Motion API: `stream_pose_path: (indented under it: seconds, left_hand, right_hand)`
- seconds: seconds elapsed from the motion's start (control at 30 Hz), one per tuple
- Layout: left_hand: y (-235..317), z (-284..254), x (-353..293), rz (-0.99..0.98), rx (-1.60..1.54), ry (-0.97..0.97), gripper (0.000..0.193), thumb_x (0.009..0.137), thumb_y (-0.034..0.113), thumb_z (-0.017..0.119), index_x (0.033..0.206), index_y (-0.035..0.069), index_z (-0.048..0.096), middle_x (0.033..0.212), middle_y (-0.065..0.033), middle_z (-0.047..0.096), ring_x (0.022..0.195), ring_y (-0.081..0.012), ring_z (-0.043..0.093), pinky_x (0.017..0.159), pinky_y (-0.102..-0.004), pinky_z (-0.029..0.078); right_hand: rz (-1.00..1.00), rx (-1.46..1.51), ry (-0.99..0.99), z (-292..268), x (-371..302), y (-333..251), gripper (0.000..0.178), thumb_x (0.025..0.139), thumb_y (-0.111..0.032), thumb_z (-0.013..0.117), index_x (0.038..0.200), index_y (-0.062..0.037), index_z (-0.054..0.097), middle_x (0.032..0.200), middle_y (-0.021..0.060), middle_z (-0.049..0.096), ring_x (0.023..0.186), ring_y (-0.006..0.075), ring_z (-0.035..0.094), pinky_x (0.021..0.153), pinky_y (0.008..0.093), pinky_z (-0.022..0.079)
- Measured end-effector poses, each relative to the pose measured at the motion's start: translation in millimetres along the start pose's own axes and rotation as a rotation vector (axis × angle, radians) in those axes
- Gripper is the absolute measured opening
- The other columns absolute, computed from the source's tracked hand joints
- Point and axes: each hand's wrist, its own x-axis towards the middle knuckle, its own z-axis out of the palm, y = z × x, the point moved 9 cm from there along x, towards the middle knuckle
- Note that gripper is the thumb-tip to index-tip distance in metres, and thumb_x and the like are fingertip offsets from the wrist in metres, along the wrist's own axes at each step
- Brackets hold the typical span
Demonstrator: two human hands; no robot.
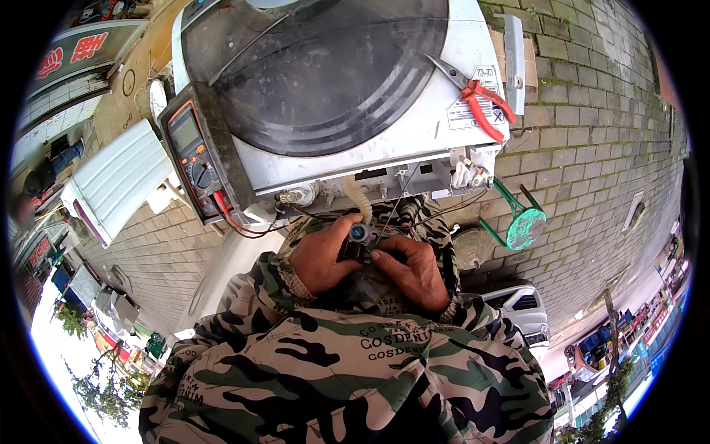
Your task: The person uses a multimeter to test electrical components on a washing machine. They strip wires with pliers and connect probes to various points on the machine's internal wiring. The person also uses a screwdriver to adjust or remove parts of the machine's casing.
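Camouflage jacket fabric lay closest, across the bottom of the view. Just beyond it, above the wearer's lap, was a valve-like part, held up between both hands: compact, with a grey upper end, a round bluish face and a blocky black body. Its finer details were too small to make out.

The left hand gripped it from the left, thumb and forefinger curled close around it; the right hand was narrow, thumb and fingers pinching its lower right edge. Working it well probably called for letting the left hand bear the load while the right used light fingertip pressure, the bluish face kept uppermost, and no pull on the thin wires nearby.

A ribbed beige hose hung just above the hands, from the front edge of what looked like a washing machine. On that machine, a multimeter leaned at the left, and red-handled pliers rested at the right. A green stool stood beyond, on the paving.
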Motion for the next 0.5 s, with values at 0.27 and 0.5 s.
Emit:
stream_pose_path:
  seconds: [0.27, 0.5]
  left_hand:
    - [3.2, -9.1, 9.1, 0.180, 0.135, -0.082, 0.078, 0.078, 0.014, 0.079, 0.147, 0.006, 0.043, 0.114, -0.0188, 0.064, 0.100, -0.0395, 0.065, 0.084, -0.0462, 0.053]
    - [-3.5, -9.0, 12.3, 0.135, 0.101, -0.174, 0.075, 0.076, 0.013, 0.084, 0.141, -0.001, 0.049, 0.128, -0.0227, 0.063, 0.116, -0.0392, 0.063, 0.097, -0.0427, 0.053]
  right_hand:
    - [0.307, 0.238, 0.108, 16.7, 3.4, 31.1, 0.014, 0.092, -0.011, 0.069, 0.092, 0.0025, 0.068, 0.075, 0.0056, 0.067, 0.069, 0.0088, 0.057, 0.062, 0.0275, 0.046]
    - [0.322, 0.320, 0.149, 21.5, 3.6, 36.9, 0.011, 0.090, -0.009, 0.071, 0.089, 0.0014, 0.067, 0.073, 0.0026, 0.065, 0.068, 0.0061, 0.054, 0.061, 0.0255, 0.044]
